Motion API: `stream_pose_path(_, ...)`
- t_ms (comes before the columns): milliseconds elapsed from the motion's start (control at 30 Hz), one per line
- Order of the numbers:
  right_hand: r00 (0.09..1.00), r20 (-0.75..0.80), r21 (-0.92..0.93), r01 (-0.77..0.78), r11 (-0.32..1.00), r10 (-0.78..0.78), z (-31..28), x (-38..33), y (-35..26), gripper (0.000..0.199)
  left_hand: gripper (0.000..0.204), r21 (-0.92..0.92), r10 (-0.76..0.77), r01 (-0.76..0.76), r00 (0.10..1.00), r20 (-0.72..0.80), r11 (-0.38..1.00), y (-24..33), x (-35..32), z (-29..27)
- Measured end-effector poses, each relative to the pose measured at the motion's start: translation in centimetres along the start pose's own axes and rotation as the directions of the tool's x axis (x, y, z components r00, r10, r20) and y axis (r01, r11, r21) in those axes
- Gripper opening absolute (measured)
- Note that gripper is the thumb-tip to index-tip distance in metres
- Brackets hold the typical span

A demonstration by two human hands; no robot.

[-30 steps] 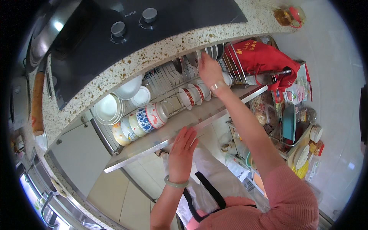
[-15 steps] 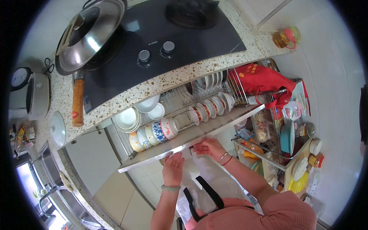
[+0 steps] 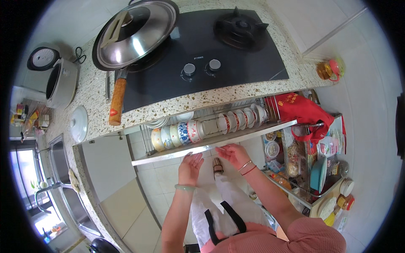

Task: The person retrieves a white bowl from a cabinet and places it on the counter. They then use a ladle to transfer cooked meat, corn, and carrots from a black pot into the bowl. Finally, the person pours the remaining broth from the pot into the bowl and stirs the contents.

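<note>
A pull-out dish drawer [image 3: 164, 157] stands partly out below the counter, its long pale front panel facing me. My left hand [image 3: 190, 168] is at the panel's edge, fingers stretched and palm toward it. Further right, my right hand [image 3: 233, 155] has its fingertips at the same edge, fingers loosely extended. Neither hand grips anything. Inside the drawer, patterned bowls [image 3: 183, 133] are lined up on their sides, with red-and-white bowls [image 3: 238, 119] in a wire rack to their right. Some white dishes [image 3: 157, 123] behind them are partly hidden by the counter.
Above is a black gas cooktop [image 3: 202, 80] carrying a lidded wok [image 3: 135, 40], whose wooden handle [image 3: 117, 101] juts over the counter edge. On the right, another pulled-out rack [image 3: 291, 185] holds jars and packets beside a red bag [image 3: 301, 111]. A sink [image 3: 60, 160] lies left.
The drawer has slid further in under the counter, covering most of the white dishes at the back. Both hands have moved forward with its front. The view has shifted, and my foot now shows.
</note>
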State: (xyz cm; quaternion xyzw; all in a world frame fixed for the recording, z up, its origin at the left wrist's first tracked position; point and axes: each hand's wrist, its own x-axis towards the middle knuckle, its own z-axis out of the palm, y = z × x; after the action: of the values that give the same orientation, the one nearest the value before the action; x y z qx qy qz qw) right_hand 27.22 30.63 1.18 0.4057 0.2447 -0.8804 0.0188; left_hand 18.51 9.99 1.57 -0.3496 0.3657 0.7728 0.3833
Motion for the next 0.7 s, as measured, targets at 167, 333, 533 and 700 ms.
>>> stream_pose_path(167, 0.999, 0.022, 0.027, 0.039, 0.999, -0.040, 1.2, 3.8, -1.3, 0.023, 0.022, -0.008, 0.050, -0.050, 0.998, 0.025, 0.999, 2.8, 2.4, 2.0)
stream_pose_path(333, 0.998, 0.017, 0.026, 0.056, 0.998, -0.057, 2.4, 7.4, -3.0, 0.030, 0.042, -0.054, 0.144, -0.145, 0.989, -0.014, 0.988, 5.2, 3.1, 4.5)
stream_pose_path(533, 0.996, 0.062, 0.081, 0.060, 0.995, -0.065, 4.2, 10.6, -4.7, 0.036, 0.056, -0.096, 0.220, -0.219, 0.976, -0.007, 0.971, 7.1, 2.7, 5.2)
stream_pose_path(700, 0.989, 0.124, 0.160, 0.061, 0.985, -0.082, 4.3, 12.8, -5.3, 0.035, 0.055, -0.133, 0.217, -0.209, 0.975, 0.054, 0.969, 5.9, 0.5, 3.7)
